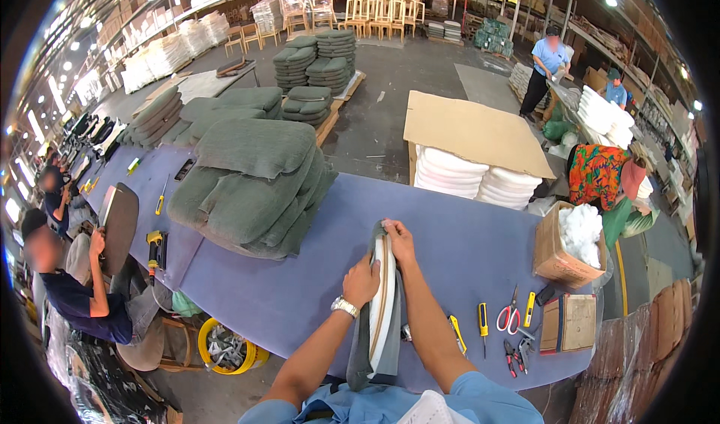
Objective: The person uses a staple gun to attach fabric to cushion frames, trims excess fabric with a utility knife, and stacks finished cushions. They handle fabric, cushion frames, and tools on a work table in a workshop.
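I hold a white foam seat cushion with a grey-green fabric cover (pixel 380 304) on edge over the blue-purple worktable (pixel 465 248). My left hand (pixel 361 280) grips the cushion's left side, a watch on its wrist. At the cushion's top end, my right hand (pixel 398 239) pinches the cover. Left of my hands sits a tall pile of grey-green cushion covers (pixel 251 188).
Scissors (pixel 510 315), yellow-handled cutters and pliers lie at my right. A cardboard box of white stuffing (pixel 574 240) stands on the table's right end. Stacked white cushions under cardboard (pixel 472 173) sit beyond. A seated person (pixel 75 289) works at left; a yellow bucket (pixel 225 345) stands below.
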Demonstrator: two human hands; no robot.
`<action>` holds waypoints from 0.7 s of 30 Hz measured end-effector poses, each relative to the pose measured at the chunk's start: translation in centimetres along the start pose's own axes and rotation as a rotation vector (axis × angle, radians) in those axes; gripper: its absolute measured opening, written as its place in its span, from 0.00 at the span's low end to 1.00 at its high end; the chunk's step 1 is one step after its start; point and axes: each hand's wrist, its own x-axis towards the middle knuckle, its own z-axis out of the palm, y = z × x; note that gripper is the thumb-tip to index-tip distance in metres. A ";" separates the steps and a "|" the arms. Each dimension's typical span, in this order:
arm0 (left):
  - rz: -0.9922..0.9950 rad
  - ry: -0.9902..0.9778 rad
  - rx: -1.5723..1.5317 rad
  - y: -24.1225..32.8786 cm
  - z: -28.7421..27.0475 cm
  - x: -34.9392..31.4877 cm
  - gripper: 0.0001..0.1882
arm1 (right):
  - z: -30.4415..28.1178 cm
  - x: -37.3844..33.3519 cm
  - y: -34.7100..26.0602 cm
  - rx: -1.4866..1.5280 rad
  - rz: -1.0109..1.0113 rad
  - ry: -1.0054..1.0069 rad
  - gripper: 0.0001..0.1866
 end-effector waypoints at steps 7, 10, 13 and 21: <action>-0.078 -0.012 0.001 1.7 1.4 7.8 0.28 | 1.3 1.3 -2.5 -0.076 0.056 -0.009 0.16; -0.061 0.091 -0.024 2.6 2.5 9.4 0.24 | 0.5 2.2 -1.4 -0.026 0.077 -0.004 0.16; -0.011 0.213 -0.125 2.2 3.8 10.0 0.21 | 0.2 2.7 0.0 0.100 0.078 0.017 0.15; -0.051 0.330 -0.257 -0.6 2.7 9.0 0.18 | 2.8 1.3 -1.2 -0.042 0.145 0.039 0.19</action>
